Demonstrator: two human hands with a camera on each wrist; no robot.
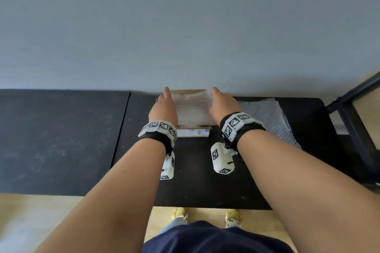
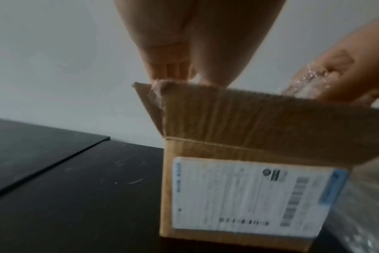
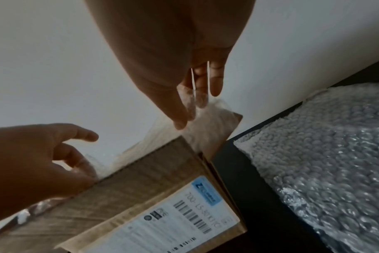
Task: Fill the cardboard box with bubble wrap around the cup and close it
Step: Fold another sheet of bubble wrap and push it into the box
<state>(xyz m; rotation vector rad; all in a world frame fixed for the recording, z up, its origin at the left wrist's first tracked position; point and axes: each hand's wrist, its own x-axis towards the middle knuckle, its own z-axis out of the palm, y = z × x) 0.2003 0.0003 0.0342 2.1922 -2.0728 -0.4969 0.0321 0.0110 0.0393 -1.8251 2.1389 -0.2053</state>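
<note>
The cardboard box (image 1: 193, 132) stands open at the far middle of the black table (image 1: 195, 181), with a white label (image 2: 249, 193) on its near side. A bubble wrap sheet (image 1: 193, 109) lies spread over the box top. My left hand (image 1: 167, 96) holds the sheet's left edge at the box's left flap (image 2: 149, 106), with the index finger stretched forward. My right hand (image 3: 190, 106) pinches the sheet's far right corner (image 3: 208, 119) between thumb and fingers. The cup is hidden inside the box.
More bubble wrap sheets (image 1: 269, 117) lie on the table right of the box. A second black tabletop (image 1: 57, 139) adjoins on the left. A grey wall (image 1: 185, 26) rises just behind the box. A black frame (image 1: 353, 121) stands at the right.
</note>
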